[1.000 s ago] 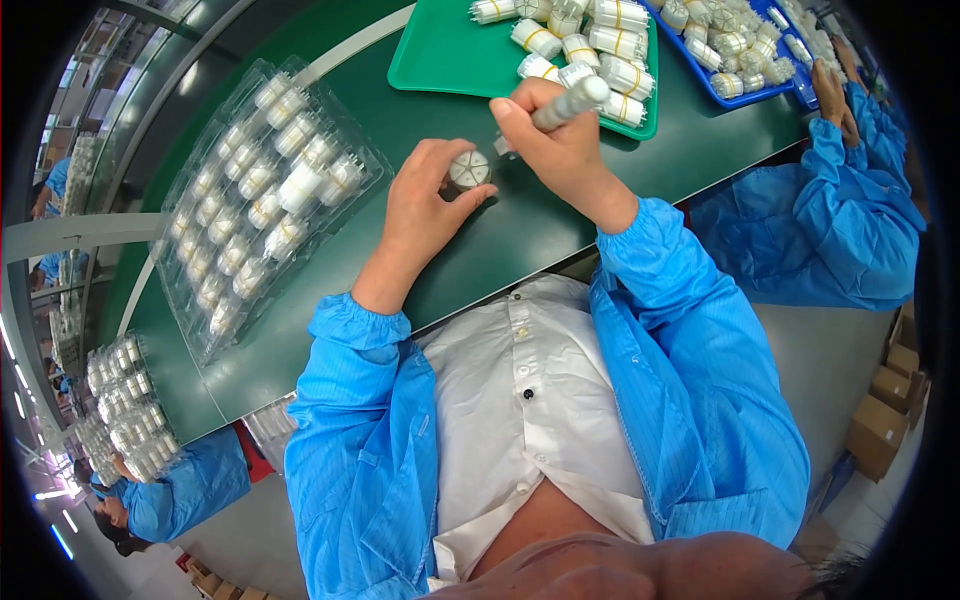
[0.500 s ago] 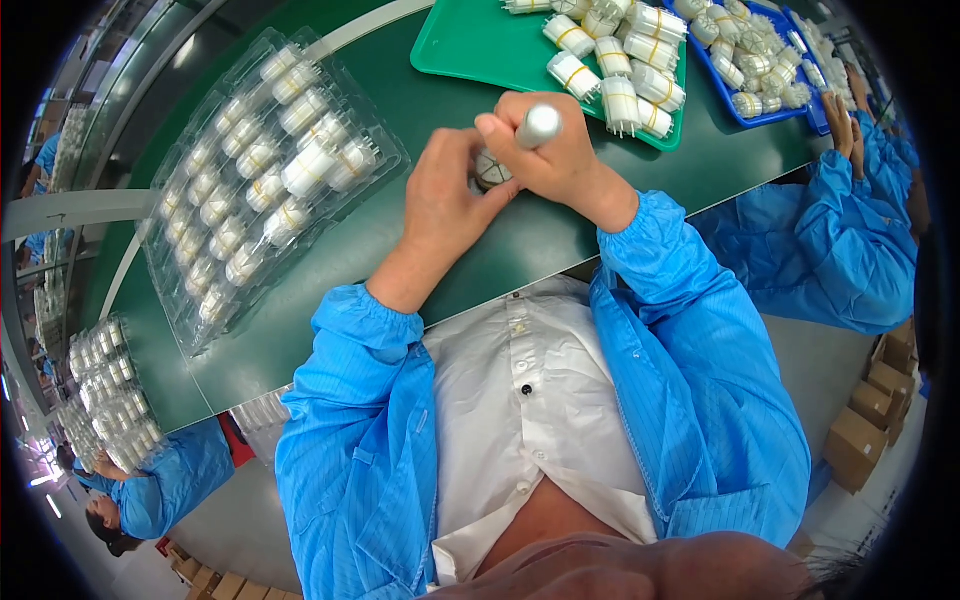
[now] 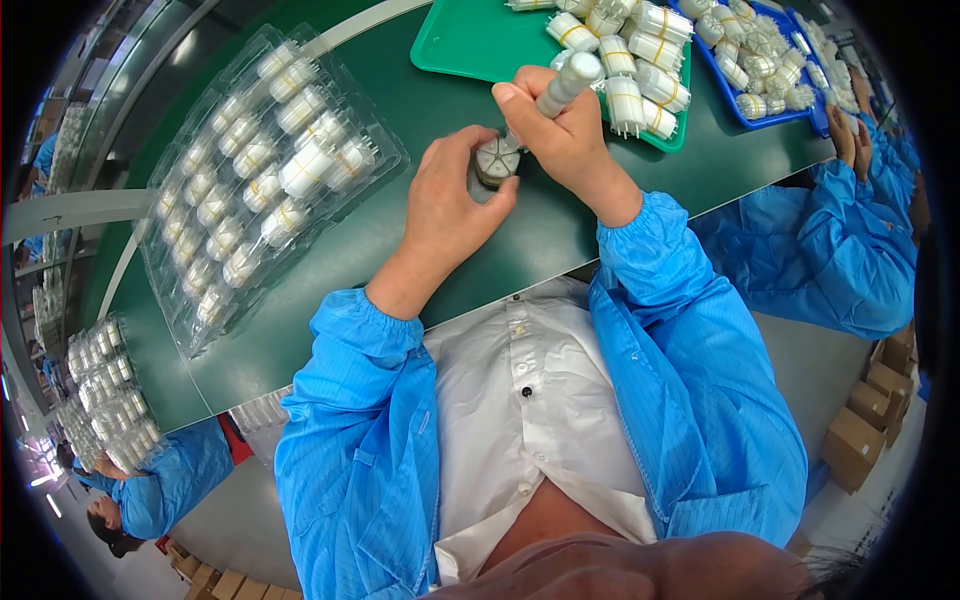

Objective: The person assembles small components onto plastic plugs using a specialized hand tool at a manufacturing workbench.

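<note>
Over the green bench, my left hand (image 3: 447, 190) curls its thumb and fingers around a short round piece (image 3: 497, 160) with a pale top split into wedge-shaped segments. Gripped in my right hand (image 3: 567, 135) is a hand tool with a thick whitish-grey handle (image 3: 571, 84). The handle tilts up and to the right. Its lower end points at the round piece, close to the rim, but I cannot tell whether they touch. The working tip is mostly hidden by my fingers.
To the left lies a clear plastic tray (image 3: 190, 325) with rows of white cylindrical parts (image 3: 262, 190). A green tray (image 3: 470, 45) at the back holds more, banded in yellow. Beyond it, a blue tray (image 3: 745, 118) of similar parts stands near a co-worker's hands (image 3: 850, 140).
My right hand has risen and shifted slightly right, and the tool handle now leans instead of pointing straight up. The segmented top shows more fully. My left hand stays nearly in place.
</note>
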{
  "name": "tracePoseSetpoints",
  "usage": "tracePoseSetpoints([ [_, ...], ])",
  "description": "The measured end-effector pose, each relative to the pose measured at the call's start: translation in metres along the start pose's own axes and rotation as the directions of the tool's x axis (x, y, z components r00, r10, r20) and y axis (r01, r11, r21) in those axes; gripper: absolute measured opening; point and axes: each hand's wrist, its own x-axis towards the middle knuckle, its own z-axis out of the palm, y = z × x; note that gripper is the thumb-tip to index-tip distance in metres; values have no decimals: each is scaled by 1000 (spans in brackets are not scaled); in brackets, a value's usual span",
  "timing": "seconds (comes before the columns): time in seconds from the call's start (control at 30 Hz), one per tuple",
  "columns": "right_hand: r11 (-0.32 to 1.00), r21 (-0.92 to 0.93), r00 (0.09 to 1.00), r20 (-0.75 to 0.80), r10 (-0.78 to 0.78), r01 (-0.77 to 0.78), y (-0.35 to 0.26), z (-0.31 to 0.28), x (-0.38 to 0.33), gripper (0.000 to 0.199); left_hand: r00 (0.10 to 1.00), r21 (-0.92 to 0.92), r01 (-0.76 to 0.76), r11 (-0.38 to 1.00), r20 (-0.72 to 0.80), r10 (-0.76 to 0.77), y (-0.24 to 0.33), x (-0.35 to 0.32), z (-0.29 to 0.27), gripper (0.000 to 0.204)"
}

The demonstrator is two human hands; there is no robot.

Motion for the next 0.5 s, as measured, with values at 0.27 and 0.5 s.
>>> tracePoseSetpoints([
  [0.27,1000,18,999,30,18,-19,4,0,1,35,997,44,51,998,-63,-48,3,-2,1,58],
  [0.5,973,209,996,12,93,-94,-2,-7,3,36,1000,-87,24,996,18,-22,-1,-5,0,70],
])
